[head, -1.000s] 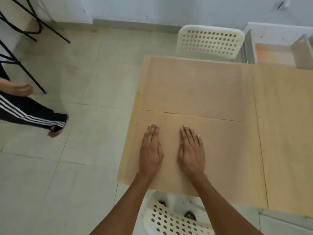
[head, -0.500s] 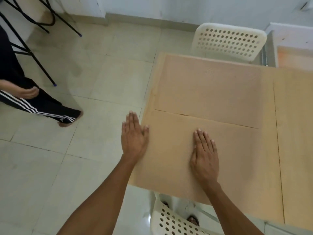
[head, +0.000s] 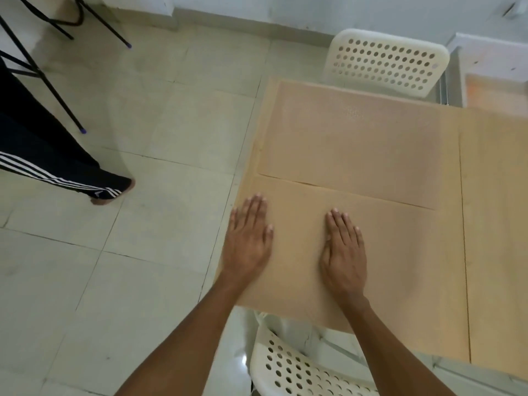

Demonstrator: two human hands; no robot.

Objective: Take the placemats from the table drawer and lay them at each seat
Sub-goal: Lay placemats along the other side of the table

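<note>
Two tan placemats lie on the light wooden table (head: pixel 497 224). The far placemat (head: pixel 354 144) sits in front of the far white chair. The near placemat (head: pixel 400 261) lies along the table's front edge, and both my hands press flat on it. My left hand (head: pixel 248 241) rests at the mat's left edge, fingers straight. My right hand (head: pixel 344 250) lies flat near the mat's middle, fingers straight and together.
A white perforated chair (head: pixel 385 61) stands at the table's far side, another (head: pixel 294 367) just below my arms. An open drawer or box (head: pixel 497 90) shows at the far right. On the left stand a person's leg (head: pixel 57 172) and black metal legs (head: pixel 57 90) on the tiled floor.
My hands started side by side on the near mat. The left one slid out to the mat's left edge and now lies flat there. The view shifted left.
</note>
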